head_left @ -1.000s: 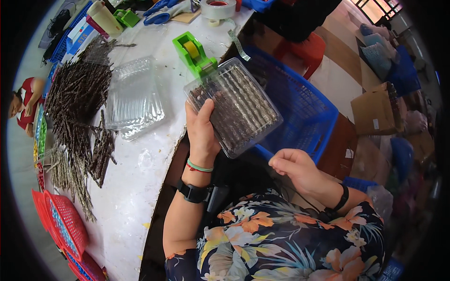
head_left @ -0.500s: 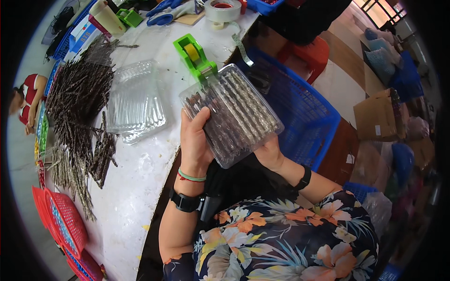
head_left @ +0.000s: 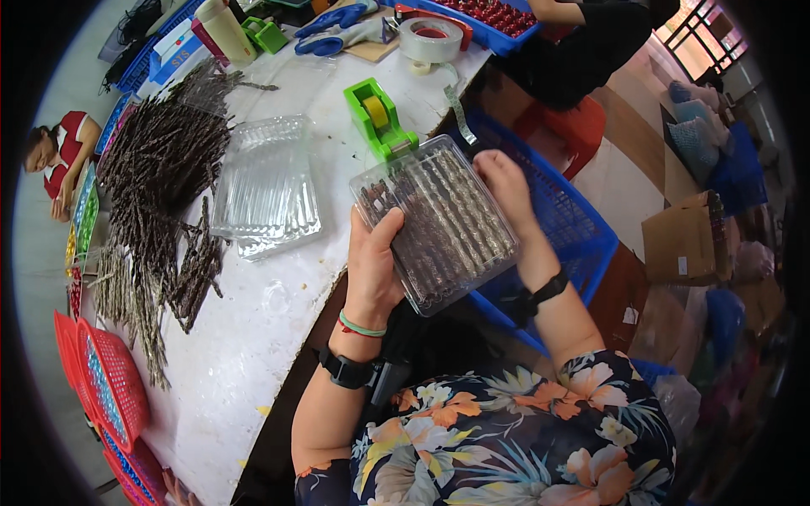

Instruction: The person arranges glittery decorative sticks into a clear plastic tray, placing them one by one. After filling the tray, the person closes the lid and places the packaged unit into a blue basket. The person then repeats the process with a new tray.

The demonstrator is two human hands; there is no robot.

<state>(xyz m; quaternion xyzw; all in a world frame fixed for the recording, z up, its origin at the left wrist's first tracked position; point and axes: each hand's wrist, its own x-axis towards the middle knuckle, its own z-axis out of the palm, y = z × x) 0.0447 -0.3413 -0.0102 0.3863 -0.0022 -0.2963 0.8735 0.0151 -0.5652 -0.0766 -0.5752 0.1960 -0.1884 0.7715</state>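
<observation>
1. Nearest, at 6 o'clock from the case, is the person's floral shirt (head_left: pixel 506 430).
2. The left hand (head_left: pixel 373 261) is at 8 o'clock of the clear case (head_left: pixel 447 228), grasping its edge: the thumb presses on the upper face, while the other fingers are mostly hidden underneath.
3. The case is in front of the person, tilted, beyond the edge of the white table (head_left: pixel 245 329). Twisted sticks lie inside in parallel rows, darker brown toward 9 o'clock, silvery toward 3.
4. The right hand (head_left: pixel 506 181) is at 2 o'clock, its fingers curled beside the case's upper corner, near a dangling tape strip (head_left: pixel 458 114). I cannot tell whether they grip either one.
5. At 11 o'clock, just beyond the case, stands a green tape dispenser (head_left: pixel 369 114) with a yellow roll.
6. At 3 o'clock is a blue basket (head_left: pixel 606 257), partly behind the right forearm.
7. At 10 o'clock, stacked clear trays (head_left: pixel 266 181) lie on the table; past them spreads a heap of dark twisted sticks (head_left: pixel 160 160).
8. Farther off, at 12 o'clock, sits a wide tape roll (head_left: pixel 413 42); at 3 o'clock, a cardboard box (head_left: pixel 679 240).
</observation>
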